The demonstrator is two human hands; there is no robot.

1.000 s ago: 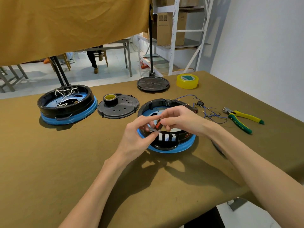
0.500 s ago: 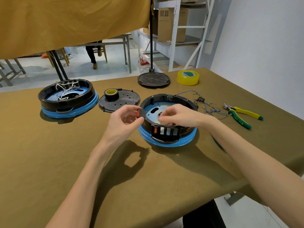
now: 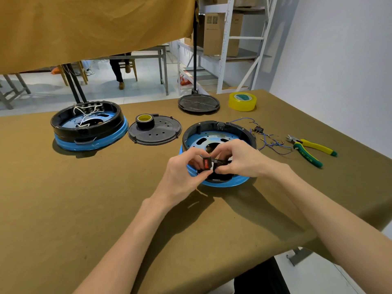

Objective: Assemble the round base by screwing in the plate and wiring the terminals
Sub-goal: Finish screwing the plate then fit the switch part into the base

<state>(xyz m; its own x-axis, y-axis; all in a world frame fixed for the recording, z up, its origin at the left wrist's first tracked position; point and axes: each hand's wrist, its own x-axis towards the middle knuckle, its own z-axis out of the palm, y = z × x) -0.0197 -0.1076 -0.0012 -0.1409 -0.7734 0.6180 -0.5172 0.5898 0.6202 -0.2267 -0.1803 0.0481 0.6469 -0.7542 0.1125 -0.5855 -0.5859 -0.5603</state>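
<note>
Holding a small black switch with a red rocker point(image 3: 206, 163) over the near wall of the round base point(image 3: 216, 132), the left hand point(image 3: 184, 172) pinches it between thumb and fingertips; the right hand point(image 3: 239, 159) pinches its other side, fingers curled in close; both hands meet at 6 o'clock on the base's rim, above the slotted wall there.

Judging from this, the step is seating the switch in a wall opening; doing it well likely means squaring it to the slot first, then pressing evenly from both sides so it does not enter crooked; its terminals should probably face inward, toward the loose blue wires point(image 3: 273, 143) lying at 3 o'clock of the base.

The perforated plate point(image 3: 161, 134) lies apart at 10 o'clock, a black tape roll point(image 3: 144, 121) on it; its screwing is not yet done.

Writing: the pliers point(image 3: 309, 149) at 3 o'clock carry lettering on the green grip, too small to read; boxes on the far shelf point(image 3: 220, 28) bear illegible marks.
</note>
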